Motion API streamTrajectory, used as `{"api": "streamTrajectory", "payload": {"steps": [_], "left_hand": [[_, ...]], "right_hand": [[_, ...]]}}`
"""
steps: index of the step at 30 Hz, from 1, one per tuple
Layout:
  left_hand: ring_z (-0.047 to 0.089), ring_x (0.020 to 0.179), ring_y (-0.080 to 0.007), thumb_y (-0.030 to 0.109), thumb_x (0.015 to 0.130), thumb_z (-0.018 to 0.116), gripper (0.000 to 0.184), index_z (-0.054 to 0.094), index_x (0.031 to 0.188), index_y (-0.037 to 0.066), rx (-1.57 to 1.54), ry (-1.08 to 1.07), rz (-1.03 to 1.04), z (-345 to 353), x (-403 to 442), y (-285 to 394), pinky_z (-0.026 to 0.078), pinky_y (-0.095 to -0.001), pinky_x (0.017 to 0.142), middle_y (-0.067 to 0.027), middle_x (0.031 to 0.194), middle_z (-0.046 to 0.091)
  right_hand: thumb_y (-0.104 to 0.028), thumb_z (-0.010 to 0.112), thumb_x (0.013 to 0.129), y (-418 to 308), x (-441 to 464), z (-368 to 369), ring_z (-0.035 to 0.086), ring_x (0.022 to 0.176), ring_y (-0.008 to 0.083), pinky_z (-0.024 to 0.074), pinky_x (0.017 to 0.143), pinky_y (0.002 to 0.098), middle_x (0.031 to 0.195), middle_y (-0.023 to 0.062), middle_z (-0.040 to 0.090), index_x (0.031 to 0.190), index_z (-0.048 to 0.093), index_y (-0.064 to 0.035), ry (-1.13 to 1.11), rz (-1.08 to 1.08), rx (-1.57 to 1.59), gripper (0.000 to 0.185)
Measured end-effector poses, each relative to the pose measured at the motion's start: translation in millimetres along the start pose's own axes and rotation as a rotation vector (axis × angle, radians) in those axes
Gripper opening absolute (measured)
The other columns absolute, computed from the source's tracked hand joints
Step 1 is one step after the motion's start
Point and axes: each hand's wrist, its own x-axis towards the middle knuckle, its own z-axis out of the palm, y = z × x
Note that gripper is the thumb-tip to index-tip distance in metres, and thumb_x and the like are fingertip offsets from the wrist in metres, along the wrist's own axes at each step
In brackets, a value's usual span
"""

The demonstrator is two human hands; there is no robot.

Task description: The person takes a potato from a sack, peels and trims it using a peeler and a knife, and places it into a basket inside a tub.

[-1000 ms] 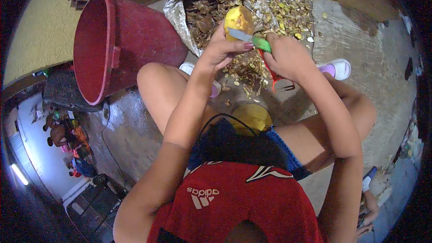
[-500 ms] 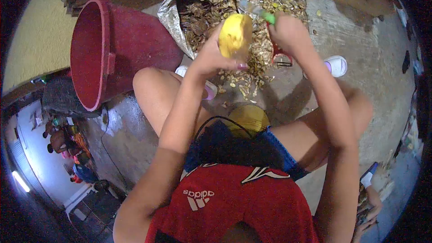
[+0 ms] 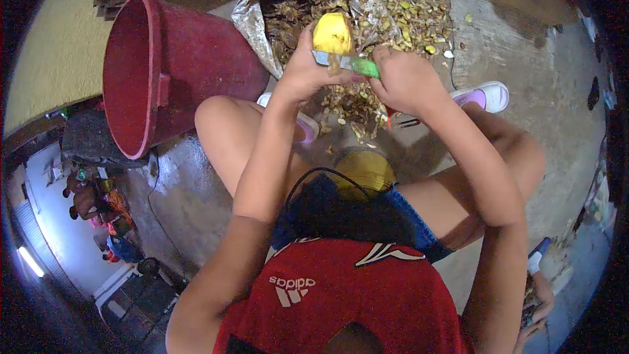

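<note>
My left hand [image 3: 306, 71] is wrapped around a yellow fruit [image 3: 332, 33], which looks like a mango with its skin partly cut off. In my right hand [image 3: 410, 82] is a knife [image 3: 365, 67] with a green handle. Its blade lies against the near end of the fruit, and a brownish strip of peel hangs over it. Below my right hand a red peeler [image 3: 401, 122] pokes out, seemingly held along with the knife; the fingers hide most of it. Peel scraps [image 3: 356, 110] are heaped on the floor beneath both hands.
A sack [image 3: 247, 10] holding brown peel lies open ahead, with more scraps spread to its right. On the left a large red bucket [image 3: 196, 65] lies tipped on its side. A yellow round object [image 3: 367, 170] sits between my legs. Other people [image 3: 88, 203] are far left.
My right hand has moved left and toward me, bringing the knife from beyond the fruit to its near end. The red peeler has moved with that hand. The fruit is slightly farther away.
</note>
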Motion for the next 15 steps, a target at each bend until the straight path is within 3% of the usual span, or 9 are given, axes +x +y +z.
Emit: {"api": "streamTrajectory", "payload": {"steps": [4, 8, 10, 13, 15], "left_hand": [[0.05, 0.097, -0.0164, 0.002, 0.05, 0.081, 0.089, 0.031, 0.123, 0.002, 0.039, -0.023, 0.019, 1, 2, -2, 0.044, -0.0316, 0.085, -0.0051, 0.105, 0.05], [0.05, 0.097, -0.0151, 0.003, 0.048, 0.083, 0.091, 0.033, 0.124, 0.003, -0.12, -0.022, -0.109, 5, -1, 8, 0.043, -0.03, 0.085, -0.0052, 0.107, 0.05], [0.049, 0.097, -0.0149, 0.003, 0.048, 0.083, 0.091, 0.033, 0.124, 0.003, -0.105, -0.039, -0.139, 2, -3, 10, 0.043, -0.0296, 0.085, -0.0052, 0.107, 0.05], [0.05, 0.097, -0.0156, 0.002, 0.048, 0.082, 0.091, 0.034, 0.125, 0.004, -0.007, -0.141, 0.039, 1, -14, 12, 0.043, -0.0302, 0.085, -0.0048, 0.106, 0.051], [0.049, 0.099, -0.0163, 0.003, 0.047, 0.083, 0.094, 0.031, 0.125, 0.002, -0.036, -0.097, -0.033, 4, -14, 12, 0.042, -0.0307, 0.087, -0.0058, 0.107, 0.05]], "right_hand": [[-0.02, 0.054, 0.073, 6, 3, 6, 0.058, 0.062, 0.0376, 0.0481, 0.059, 0.045, 0.067, 0.0199, 0.057, 0.083, 0.047, 0.0015, 0.087, -0.018, -0.054, 0.024], [-0.02, 0.053, 0.074, 10, 12, 13, 0.058, 0.062, 0.0379, 0.0479, 0.059, 0.0464, 0.067, 0.0197, 0.058, 0.084, 0.048, 0.0017, 0.103, 0.019, -0.058, 0.024], [-0.02, 0.052, 0.075, 24, 20, 2, 0.058, 0.063, 0.0392, 0.0472, 0.06, 0.0475, 0.069, 0.0211, 0.058, 0.085, 0.048, 0.0022, 0.16, 0.161, -0.048, 0.025], [-0.021, 0.051, 0.077, 66, 33, -4, 0.057, 0.065, 0.0406, 0.046, 0.062, 0.0485, 0.072, 0.0231, 0.058, 0.087, 0.048, 0.0027, 0.203, 0.26, -0.056, 0.025], [-0.021, 0.05, 0.078, 71, 31, 2, 0.057, 0.068, 0.0409, 0.0453, 0.064, 0.0484, 0.074, 0.024, 0.058, 0.087, 0.048, 0.0028, 0.189, 0.238, -0.024, 0.026]]}}
